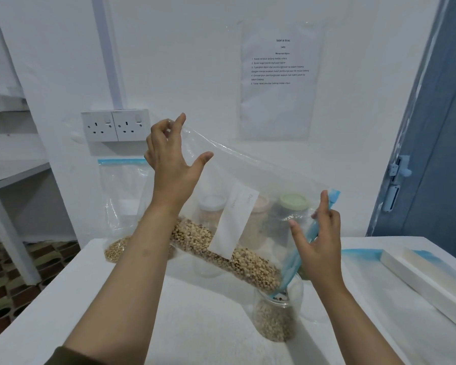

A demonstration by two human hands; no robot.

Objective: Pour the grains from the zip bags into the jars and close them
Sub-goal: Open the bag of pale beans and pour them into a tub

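1. I'm looking down at a white table [195, 325] and both hands are up on one clear zip bag [248, 180], tipped so its blue zip edge points down to the right.
2. Left hand [169, 159] is high at the bag's raised bottom corner — fingertips curled in, pinching the plastic, thumb stuck out to the side.
3. Right hand [316, 233] is down at the blue zip strip [308, 241], index finger and thumb nipping it, other fingers spread loose.
4. The beans [221, 251] lie heaped along the bag's low edge, sloping toward the mouth.
5. The mouth sits right in the top of an open clear jar [277, 314] on the table — I can see beans already in the jar, roughly half full.
6. A white label [232, 222] shows on the bag's face.
7. Behind it, a second zip bag [121, 206] with beans stands against the wall.
8. Through the plastic I make out more jars, one with a green lid [292, 201].
9. Double wall socket [115, 125] up left, a printed sheet [279, 83] on the wall.
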